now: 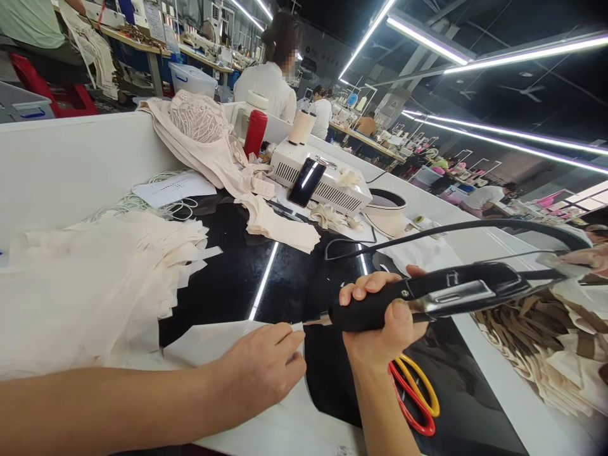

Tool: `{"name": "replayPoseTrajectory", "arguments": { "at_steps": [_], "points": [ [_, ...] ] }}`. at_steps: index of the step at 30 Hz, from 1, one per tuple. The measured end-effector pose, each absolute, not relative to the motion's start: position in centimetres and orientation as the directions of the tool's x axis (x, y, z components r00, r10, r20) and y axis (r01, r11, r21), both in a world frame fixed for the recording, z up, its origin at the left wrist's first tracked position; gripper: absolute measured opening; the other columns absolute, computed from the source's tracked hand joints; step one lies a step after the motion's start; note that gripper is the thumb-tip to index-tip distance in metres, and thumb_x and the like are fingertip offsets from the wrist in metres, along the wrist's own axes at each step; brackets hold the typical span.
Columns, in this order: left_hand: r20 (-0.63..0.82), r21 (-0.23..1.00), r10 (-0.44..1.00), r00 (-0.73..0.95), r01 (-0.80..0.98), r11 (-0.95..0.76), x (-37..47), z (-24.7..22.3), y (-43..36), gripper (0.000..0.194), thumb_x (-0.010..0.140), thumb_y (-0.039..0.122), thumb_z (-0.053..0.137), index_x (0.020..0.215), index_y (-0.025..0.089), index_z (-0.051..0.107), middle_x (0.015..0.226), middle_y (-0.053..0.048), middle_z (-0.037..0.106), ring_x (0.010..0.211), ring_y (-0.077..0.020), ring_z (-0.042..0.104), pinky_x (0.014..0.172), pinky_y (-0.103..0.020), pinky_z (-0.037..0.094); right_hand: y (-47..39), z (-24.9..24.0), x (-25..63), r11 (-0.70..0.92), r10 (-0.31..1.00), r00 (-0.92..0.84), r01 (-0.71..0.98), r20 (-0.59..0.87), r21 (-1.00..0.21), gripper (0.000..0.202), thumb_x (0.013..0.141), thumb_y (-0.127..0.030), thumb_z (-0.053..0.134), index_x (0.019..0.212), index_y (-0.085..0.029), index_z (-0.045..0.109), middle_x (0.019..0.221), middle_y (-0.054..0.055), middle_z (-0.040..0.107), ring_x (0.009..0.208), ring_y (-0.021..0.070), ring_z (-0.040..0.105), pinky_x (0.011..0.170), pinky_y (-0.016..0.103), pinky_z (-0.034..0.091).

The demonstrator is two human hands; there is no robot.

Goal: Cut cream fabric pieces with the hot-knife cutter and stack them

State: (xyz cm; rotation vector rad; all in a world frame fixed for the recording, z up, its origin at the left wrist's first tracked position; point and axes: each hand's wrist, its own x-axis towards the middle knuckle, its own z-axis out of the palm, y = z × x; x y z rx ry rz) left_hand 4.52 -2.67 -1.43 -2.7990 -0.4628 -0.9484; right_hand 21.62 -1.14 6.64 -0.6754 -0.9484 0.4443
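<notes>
- Black corded hand tool [368, 310], one, lies across the right hand [384, 316], whose fingers and thumb wrap its grip; its metal tip points toward the left hand.
- Left hand [266, 361], one: its curled fingers and thumb pinch the edge of a white cloth [209, 339] just beside that tip.
- Two handle loops, one red [418, 424] and one yellow [430, 386], lie beside the right wrist.
- Under both hands, one glossy black tabletop [228, 291].
- Beyond them, one small stack of cream fabric pieces [282, 225]; to the left, one large pile of cream fabric [95, 278], its pieces too overlapped to count.
- Farther back, one smartphone [307, 182] leans on one white vented machine [344, 190], with one peach thread spool [303, 128] on top; near it, one red bottle [255, 133] and one heap of beige lace-trimmed garments [199, 123].
- Right edge: one brown-and-cream fabric heap [541, 342].
- Outermost, one co-worker in white [266, 88] sits ahead, several others farther off.
</notes>
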Motion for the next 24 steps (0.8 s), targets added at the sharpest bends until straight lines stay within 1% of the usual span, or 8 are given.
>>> {"name": "replayPoseTrajectory", "arguments": {
  "at_steps": [7,12,15,19,24],
  "points": [
    [0.647,-0.045,0.248,0.721,0.362,-0.931,4.6,-2.2,-3.1,0.013,0.087,0.001,0.061,0.093,0.012,0.065,0.112,-0.015,0.073,0.097,-0.0249,0.066,0.068,-0.032,0.055,-1.1,6.6,21.6,0.709,0.630,0.503,-0.061,0.591,-0.703,0.040,0.080,-0.033,0.080,0.116,-0.028,0.063,0.076,-0.006,0.062,0.059,0.0131,0.053,0.046,0.024,0.053],
    [0.636,-0.055,0.269,0.724,0.390,-0.919,4.7,-2.5,-3.4,0.013,0.089,0.003,0.063,0.098,0.011,0.066,0.110,-0.014,0.073,0.095,-0.0243,0.067,0.071,-0.032,0.056,-1.2,6.7,21.5,0.710,0.622,0.502,-0.037,0.602,-0.703,0.040,0.081,-0.032,0.079,0.116,-0.028,0.062,0.076,-0.006,0.062,0.058,0.0131,0.053,0.046,0.025,0.052],
    [0.593,-0.068,0.283,0.754,0.398,-0.915,4.7,-2.8,-3.5,0.011,0.094,0.007,0.063,0.103,0.011,0.066,0.111,-0.014,0.073,0.095,-0.0231,0.066,0.076,-0.033,0.056,-1.2,6.7,21.6,0.710,0.621,0.502,-0.036,0.601,-0.704,0.040,0.080,-0.033,0.079,0.117,-0.028,0.062,0.076,-0.006,0.062,0.059,0.0135,0.053,0.045,0.025,0.052],
    [0.489,-0.062,0.315,0.814,0.393,-0.917,4.8,-3.1,-3.5,0.012,0.100,0.012,0.060,0.111,0.011,0.066,0.114,-0.013,0.072,0.100,-0.0219,0.065,0.085,-0.034,0.055,-1.2,6.7,21.6,0.709,0.623,0.503,-0.038,0.599,-0.705,0.040,0.080,-0.032,0.080,0.116,-0.028,0.062,0.076,-0.006,0.062,0.059,0.0133,0.053,0.045,0.025,0.053],
    [0.449,-0.065,0.314,0.837,0.380,-0.923,4.7,-3.2,-3.4,0.019,0.103,0.013,0.058,0.120,0.012,0.066,0.116,-0.012,0.072,0.102,-0.0213,0.065,0.090,-0.036,0.053,-1.1,6.8,21.4,0.705,0.626,0.500,-0.036,0.599,-0.708,0.040,0.080,-0.033,0.080,0.116,-0.027,0.062,0.076,-0.006,0.062,0.058,0.0131,0.053,0.045,0.025,0.052]
  ]
}}
